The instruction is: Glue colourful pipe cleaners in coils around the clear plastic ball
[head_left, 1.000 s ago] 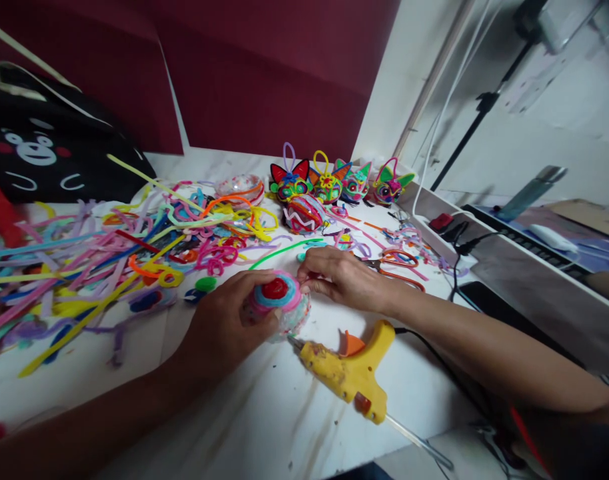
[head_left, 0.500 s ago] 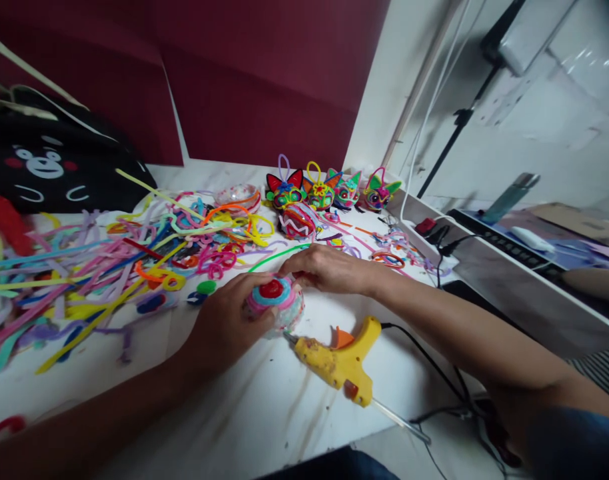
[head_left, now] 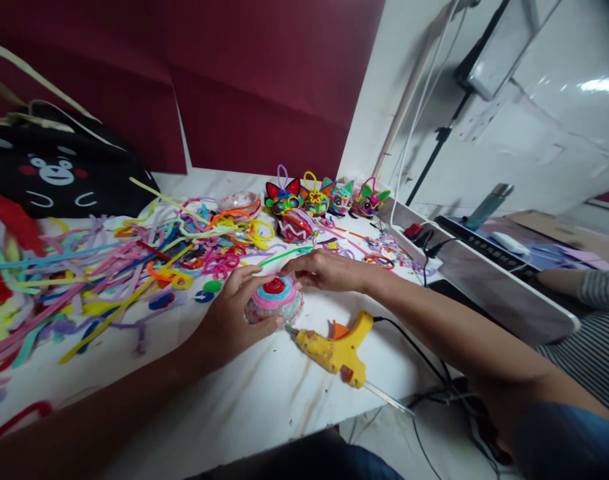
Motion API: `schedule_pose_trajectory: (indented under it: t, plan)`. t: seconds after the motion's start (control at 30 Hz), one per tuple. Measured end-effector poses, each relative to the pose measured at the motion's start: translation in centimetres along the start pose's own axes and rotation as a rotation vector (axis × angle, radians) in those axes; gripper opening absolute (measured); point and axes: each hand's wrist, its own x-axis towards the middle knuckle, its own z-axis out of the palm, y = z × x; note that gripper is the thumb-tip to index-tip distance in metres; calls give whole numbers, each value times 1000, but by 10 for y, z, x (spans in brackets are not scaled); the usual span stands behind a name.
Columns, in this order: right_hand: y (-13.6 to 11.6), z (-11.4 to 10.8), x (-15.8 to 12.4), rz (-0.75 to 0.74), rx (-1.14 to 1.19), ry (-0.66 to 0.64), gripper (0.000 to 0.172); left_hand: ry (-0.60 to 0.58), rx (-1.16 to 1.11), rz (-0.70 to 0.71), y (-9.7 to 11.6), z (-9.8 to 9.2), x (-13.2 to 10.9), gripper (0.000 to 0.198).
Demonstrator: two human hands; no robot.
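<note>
A small clear plastic dome (head_left: 276, 303) sits on the white table, its top ringed by red, blue and pink pipe cleaner. My left hand (head_left: 229, 317) grips its left side, thumb at the near edge and fingers over the far edge. Bent over the dome's far right rim is my right hand (head_left: 324, 270). Its fingers are curled together by the pink ring, and their tips are partly hidden, so what they pinch cannot be made out. A yellow hot glue gun (head_left: 334, 350) lies just to the right, nozzle toward the dome and a glue stick protruding behind.
Loose pipe cleaners (head_left: 99, 287) are heaped on the left. At the back stand several colourful animal-head ornaments (head_left: 317, 199) and another decorated dome (head_left: 295, 227). A black bag (head_left: 59, 173) leans at the back left. Beyond a low white partition (head_left: 504, 287) another person's arm (head_left: 559, 283) shows.
The view has shifted slightly. My left fingers have lifted and spread a little on the dome, showing more of its top. My right hand stays by its far rim.
</note>
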Motion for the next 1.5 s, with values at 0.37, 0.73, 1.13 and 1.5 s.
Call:
schedule_pose_trajectory:
  t: [0.37,0.73,1.13,1.5]
  plan:
    - [-14,6,-1,108,-31,4,25,-197,-76,-129,-15,-21,14,71]
    - [-62,27,8,320,-99,91,24,-439,-191,-151,-24,-48,28,66]
    - [-31,30,-4,197,239,191,18,-278,11,-212,5,-35,25,64]
    - [-26,25,-1,225,309,214,11,-246,29,-167,4,-34,22,55]
